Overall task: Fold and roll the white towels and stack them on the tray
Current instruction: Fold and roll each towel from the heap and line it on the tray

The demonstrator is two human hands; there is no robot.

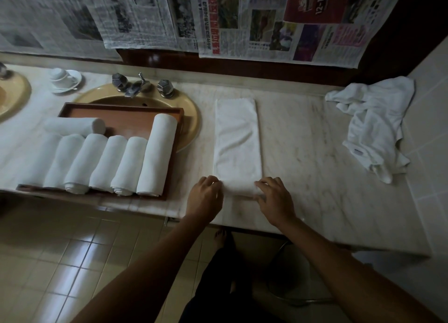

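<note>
Both hands, left hand (204, 196) and right hand (274, 199), grip the long folded terry towel's (237, 138) rolled near end.

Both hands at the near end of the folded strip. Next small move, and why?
Probably keep rolling away from the body. The left hand and right hand grip a short rolled start at the near end of the folded towel, while most of the strip lies flat on the counter. The tray holds seven finished rolls, so this one likely joins them.
</note>
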